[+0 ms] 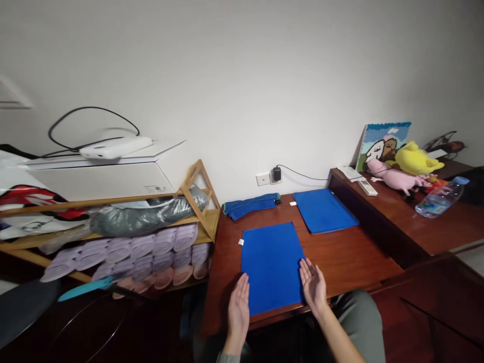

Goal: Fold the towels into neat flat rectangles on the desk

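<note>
Blue cloth (272, 267) — lying flat on the brown table (348, 259), between the two hands, white tag (241, 242) by its far left corner. Left hand (239, 307) and right hand (313, 285): fingers extended, gripping nothing, fingertips at the side edges; can't tell if touching. Likely light, soft, floppy, hardly fragile — best pinched by opposite edges or corners. Another blue cloth (325, 210) lies beyond, rightward.

The left hand (239, 308) is held with its fingers (244, 288) stretched forward, the wrist (234, 343) placed behind them. Well apart from those fingers, the right hand (314, 286) is turned palm upward, its thumb (321, 275) set beside extended fingers (307, 268), the forearm (337, 330) angled behind them.
</note>
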Available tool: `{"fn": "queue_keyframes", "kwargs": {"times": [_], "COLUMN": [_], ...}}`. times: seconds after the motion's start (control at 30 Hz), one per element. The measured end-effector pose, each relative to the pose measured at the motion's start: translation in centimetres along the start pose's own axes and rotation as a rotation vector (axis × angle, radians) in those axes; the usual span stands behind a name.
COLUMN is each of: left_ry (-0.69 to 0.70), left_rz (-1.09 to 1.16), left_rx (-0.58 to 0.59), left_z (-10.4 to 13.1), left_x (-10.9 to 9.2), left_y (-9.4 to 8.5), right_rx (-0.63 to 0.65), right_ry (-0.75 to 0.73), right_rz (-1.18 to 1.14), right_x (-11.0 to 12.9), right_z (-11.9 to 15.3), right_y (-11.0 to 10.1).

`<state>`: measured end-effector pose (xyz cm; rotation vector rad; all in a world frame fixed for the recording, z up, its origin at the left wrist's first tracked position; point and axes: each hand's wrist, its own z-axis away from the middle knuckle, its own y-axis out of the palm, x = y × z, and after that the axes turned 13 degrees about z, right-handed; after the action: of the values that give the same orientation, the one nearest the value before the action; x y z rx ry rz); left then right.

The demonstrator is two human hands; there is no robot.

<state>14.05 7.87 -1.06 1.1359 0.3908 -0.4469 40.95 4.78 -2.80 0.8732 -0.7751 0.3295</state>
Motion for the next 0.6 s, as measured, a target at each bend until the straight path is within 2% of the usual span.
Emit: {"fn": "queue_keyframes", "kwargs": {"times": [0.1, 0.17, 0.23, 0.3, 0.4, 0.5, 0.6], "left_ry": [-0.002, -0.092, -0.185, -0.228, -0.181, -0.099, -0.008], "left_rz": [0.018, 0.046, 0.076, 0.121, 0.159, 0.124, 0.068], "left_rx": [0.124, 0.154, 0.087, -0.017, -0.095, -0.108, -0.133], "left_z": [0.1, -0.1, -0.7, -1.5, -2.8, -3.7, -3.8], "left_x": [1.6, 3.1, 4.4, 4.7, 3.4, 0.9, -0.7], "left_y": [3.6, 6.3, 8.1, 8.5, 6.7, 4.0, 2.2], "right_rx": [0.112, 0.195, 0.226, 0.19, 0.105, 0.045, -0.014], "right_ry": [0.028, 0.056, 0.082, 0.1, 0.09, 0.033, 0.002], "right_rz": [-0.049, -0.051, -0.025, -0.006, -0.009, -0.016, -0.006], "right_x": [-1.2, -2.5, -3.8, -4.6, -4.0, -1.7, 0.9], "right_z": [0.6, 0.8, 0.5, -0.3, -1.9, -3.4, -4.2], "right_y": [3.5, 6.2, 8.2, 8.7, 6.3, 2.2, -1.0]}}
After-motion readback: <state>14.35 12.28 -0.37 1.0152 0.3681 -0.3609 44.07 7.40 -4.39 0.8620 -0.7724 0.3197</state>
